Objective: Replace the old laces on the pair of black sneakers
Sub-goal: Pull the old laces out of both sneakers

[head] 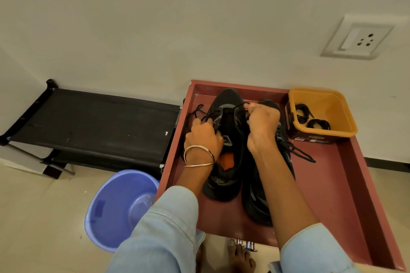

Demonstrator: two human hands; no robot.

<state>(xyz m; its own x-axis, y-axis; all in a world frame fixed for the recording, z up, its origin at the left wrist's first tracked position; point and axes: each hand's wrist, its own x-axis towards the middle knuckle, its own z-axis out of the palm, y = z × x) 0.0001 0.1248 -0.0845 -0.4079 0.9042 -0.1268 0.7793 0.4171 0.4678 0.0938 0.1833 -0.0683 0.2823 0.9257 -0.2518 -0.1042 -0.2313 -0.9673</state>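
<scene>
Two black sneakers lie side by side on a red tray-like table. My left hand grips the left sneaker at its lace area, fingers curled on its side. My right hand pinches the old black lace near the toe end of that shoe. A loose stretch of the lace trails off to the left of the shoe. The right sneaker lies partly under my right forearm, its lace spread to the right. Coiled black laces sit in a yellow tub.
The yellow tub stands at the tray's back right corner. A black fabric rack stands left of the tray against the wall. A purple plastic basin sits on the floor below it. A wall socket is at upper right.
</scene>
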